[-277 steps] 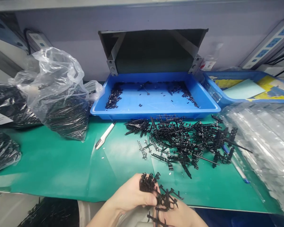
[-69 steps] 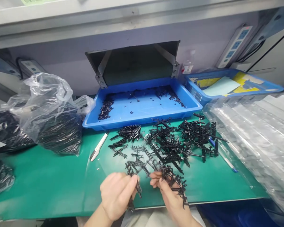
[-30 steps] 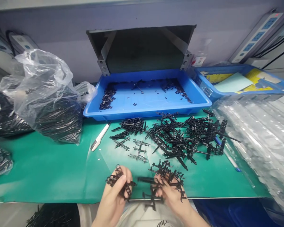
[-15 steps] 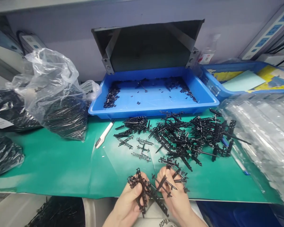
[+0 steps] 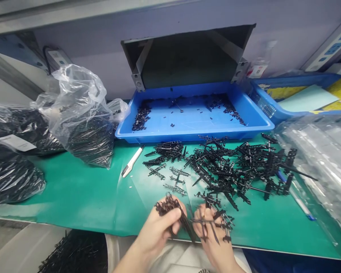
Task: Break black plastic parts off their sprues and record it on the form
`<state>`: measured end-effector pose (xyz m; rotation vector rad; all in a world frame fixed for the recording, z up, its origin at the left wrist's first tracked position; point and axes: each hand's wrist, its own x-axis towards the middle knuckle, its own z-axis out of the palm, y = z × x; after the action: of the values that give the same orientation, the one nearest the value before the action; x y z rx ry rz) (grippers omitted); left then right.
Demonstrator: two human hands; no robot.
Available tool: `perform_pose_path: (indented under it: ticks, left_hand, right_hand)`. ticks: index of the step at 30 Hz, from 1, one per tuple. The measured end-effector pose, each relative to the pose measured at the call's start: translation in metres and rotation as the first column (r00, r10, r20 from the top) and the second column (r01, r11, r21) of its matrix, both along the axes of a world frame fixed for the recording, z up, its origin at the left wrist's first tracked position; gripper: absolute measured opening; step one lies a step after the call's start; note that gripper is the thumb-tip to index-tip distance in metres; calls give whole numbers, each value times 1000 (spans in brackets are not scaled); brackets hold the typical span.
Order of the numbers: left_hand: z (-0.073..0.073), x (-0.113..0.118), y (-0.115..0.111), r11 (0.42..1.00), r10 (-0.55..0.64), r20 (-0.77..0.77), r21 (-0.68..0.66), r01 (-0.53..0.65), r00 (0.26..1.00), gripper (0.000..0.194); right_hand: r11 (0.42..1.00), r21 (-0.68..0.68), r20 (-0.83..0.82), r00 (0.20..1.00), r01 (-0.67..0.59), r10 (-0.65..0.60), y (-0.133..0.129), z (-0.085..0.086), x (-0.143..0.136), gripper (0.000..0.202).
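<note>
My left hand is closed around a bunch of black plastic parts with small rings along them. Close beside it on the right, my right hand grips black plastic sprues with thin crossbars; motion blurs their ends. Both hands are above the front edge of the green table mat. Beyond them spreads a tangled pile of black plastic parts. A few separate pieces lie left of that pile.
A blue tray holding small black bits stands at the back. A white-handled cutter lies on the mat. Filled plastic bags stand left, clear plastic packaging and a pen right. Below the front edge is a bin with black pieces.
The view has shifted, so the table things appear farther right. The parts in my left hand have turned and sit more bunched together. My right hand's pieces have tilted.
</note>
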<state>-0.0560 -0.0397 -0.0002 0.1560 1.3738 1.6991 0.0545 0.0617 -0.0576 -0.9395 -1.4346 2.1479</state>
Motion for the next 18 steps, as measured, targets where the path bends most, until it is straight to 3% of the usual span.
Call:
perform_pose_path:
  ticks: [2,4,5,7,9,13,16,18]
  left_hand:
    - [11,-30,2,977,-52,-357,-211,-26,933,26]
    - [21,-66,6,898,-108,-668,-383,-216,736,19]
    - [24,-83,9,838,-200,-761,-459,-295,617,16]
    - [28,-110,18,726,-424,-793,-587,-360,437,14]
    - [27,-124,29,681,-566,-762,-647,-342,315,23]
    - [23,-121,41,753,-561,-812,-581,-308,162,49]
    - [21,-104,33,821,-465,-883,-456,-343,62,38]
    - [17,-90,21,860,-428,-904,-410,-303,5,25]
  right_hand:
    - [994,-103,-51,999,-24,18,3,12,-9,31]
    - [967,-250,-118,993,-47,17,4,23,-17,40]
    - [946,-321,-147,989,-47,0,3,26,-20,43]
    - [903,-428,-178,983,-30,-52,3,29,-23,47]
    - [890,-457,-183,980,-14,-79,2,29,-23,46]
    - [883,-467,-209,976,-41,-66,2,25,-18,32]
    - [882,-469,-229,970,-40,-77,2,18,-12,25]
    - [909,-416,-238,968,-31,-76,6,12,-8,22]
